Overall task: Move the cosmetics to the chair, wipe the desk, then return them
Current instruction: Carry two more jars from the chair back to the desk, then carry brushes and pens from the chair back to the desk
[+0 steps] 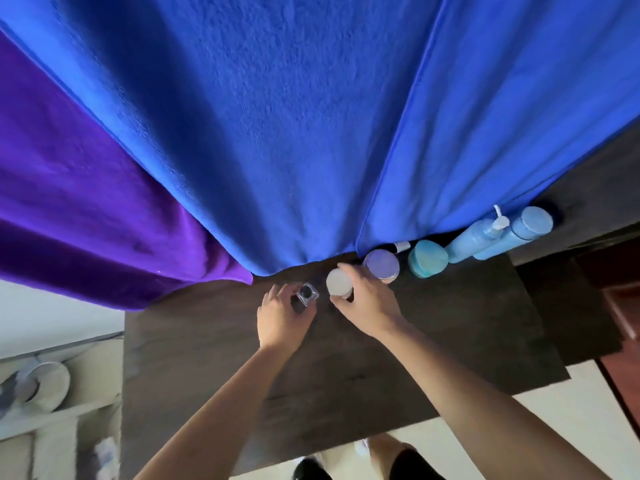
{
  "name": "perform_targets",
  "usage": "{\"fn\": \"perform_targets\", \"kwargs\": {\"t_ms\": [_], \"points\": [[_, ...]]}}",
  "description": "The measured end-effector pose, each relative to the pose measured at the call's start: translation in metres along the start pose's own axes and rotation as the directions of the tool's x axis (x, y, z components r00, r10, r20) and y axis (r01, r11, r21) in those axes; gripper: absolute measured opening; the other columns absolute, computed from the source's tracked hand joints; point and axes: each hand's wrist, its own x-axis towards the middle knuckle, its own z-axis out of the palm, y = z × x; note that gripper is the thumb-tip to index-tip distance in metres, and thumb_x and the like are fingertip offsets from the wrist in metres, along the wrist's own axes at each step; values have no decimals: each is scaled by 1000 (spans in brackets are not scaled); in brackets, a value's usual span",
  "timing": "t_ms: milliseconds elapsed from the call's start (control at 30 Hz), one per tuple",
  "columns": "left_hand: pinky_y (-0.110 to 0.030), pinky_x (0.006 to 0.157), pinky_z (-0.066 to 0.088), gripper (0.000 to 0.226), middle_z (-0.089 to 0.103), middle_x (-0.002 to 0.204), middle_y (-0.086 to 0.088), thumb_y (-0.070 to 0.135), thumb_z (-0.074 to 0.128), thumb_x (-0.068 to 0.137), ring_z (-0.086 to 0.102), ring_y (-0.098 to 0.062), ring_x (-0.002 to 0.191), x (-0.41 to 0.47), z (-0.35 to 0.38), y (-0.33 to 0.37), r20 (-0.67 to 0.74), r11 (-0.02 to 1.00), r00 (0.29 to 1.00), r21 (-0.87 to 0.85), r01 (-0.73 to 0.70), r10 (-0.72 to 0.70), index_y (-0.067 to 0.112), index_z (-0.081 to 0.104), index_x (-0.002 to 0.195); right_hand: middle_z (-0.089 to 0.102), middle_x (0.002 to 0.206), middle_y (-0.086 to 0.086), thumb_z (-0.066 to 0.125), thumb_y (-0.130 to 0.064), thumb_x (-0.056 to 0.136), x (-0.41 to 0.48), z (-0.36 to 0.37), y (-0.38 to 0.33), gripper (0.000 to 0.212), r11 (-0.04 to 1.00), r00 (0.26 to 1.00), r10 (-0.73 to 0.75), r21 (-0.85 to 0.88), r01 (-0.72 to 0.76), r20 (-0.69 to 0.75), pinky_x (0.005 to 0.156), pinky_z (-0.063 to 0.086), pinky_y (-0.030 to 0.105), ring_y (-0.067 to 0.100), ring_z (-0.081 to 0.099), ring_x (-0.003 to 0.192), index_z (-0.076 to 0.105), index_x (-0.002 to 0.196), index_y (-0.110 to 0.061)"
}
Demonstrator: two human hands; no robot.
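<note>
On the dark wooden desk (433, 323) my left hand (282, 315) grips a small clear square bottle with a dark cap (307, 294). My right hand (363, 299) holds a round white-lidded jar (339, 282) from its right side. Along the back stand a purple-lidded jar (382, 264), a teal rounded jar (426, 258), a small white-capped tube (401, 246), a light blue pump bottle (474, 239) and a light blue capped bottle (519, 232).
A large blue cloth (277, 133) and a purple cloth (69, 209) hang behind the desk and fill the upper view. A cream-coloured shelf unit (52, 403) with blurred items stands at lower left. Dark furniture (595, 209) lies at the right.
</note>
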Motion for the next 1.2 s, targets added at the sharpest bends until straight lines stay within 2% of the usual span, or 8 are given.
{"fn": "perform_targets", "kwargs": {"t_ms": [167,333,433,533,667,867,1033,1200], "points": [[-41,90,47,39,65,113,2,33,73,84,55,-26,109,13,14,-12,-6,997,1000,75,-14,14,25,67,122,59,134,6,70,-33,88,10,16,3,66,1000,1000,9,21,-9,-11,85,54,42,25,58,122,44,147,-14],[-41,93,47,47,65,114,0,34,72,86,55,-26,111,12,4,-2,-9,998,999,47,-45,45,21,61,130,40,156,4,65,-35,93,2,2,-6,77,1000,1000,10,-14,-9,11,95,50,40,21,42,141,27,156,-14],[-40,97,46,45,66,121,-2,33,69,88,58,-27,114,0,-18,13,-69,989,987,45,-141,144,15,62,129,42,155,1,60,-40,96,-15,-26,-13,68,1000,996,-17,-15,16,-82,93,51,39,18,43,140,34,154,-16],[-40,97,47,50,66,123,-1,45,51,90,59,-27,113,-18,-55,36,-94,952,947,58,-302,306,14,61,129,46,153,0,44,-53,97,-39,-64,-20,61,999,969,-31,29,39,-246,94,53,41,17,46,139,44,148,-20],[-37,96,45,49,59,137,-1,45,48,95,57,-26,118,-35,-105,76,-148,801,787,102,-591,599,15,59,132,37,159,-5,37,-56,96,-76,-119,-28,61,999,886,-2,34,20,-463,94,51,40,13,39,143,42,149,-26],[-40,103,36,51,46,151,-8,43,47,97,48,-29,131,-61,-121,152,-136,557,547,47,-829,826,14,55,138,36,157,-11,43,-52,101,-179,-167,-17,50,988,659,151,127,-84,-736,95,55,45,14,49,135,38,148,-35],[-52,105,39,48,44,152,-9,41,47,99,47,-33,134,-111,-86,238,-65,325,326,-30,-945,943,16,54,139,36,160,-3,39,-55,102,-292,-194,3,56,947,482,227,75,-314,-846,117,34,34,12,35,145,42,151,-26],[-56,115,26,56,28,161,-8,49,38,101,25,-29,148,-206,-37,312,77,165,161,-46,-985,984,24,37,151,32,162,3,36,-54,102,-413,-203,43,56,843,297,257,63,-534,-920,122,22,54,24,23,152,43,150,-27]]}}
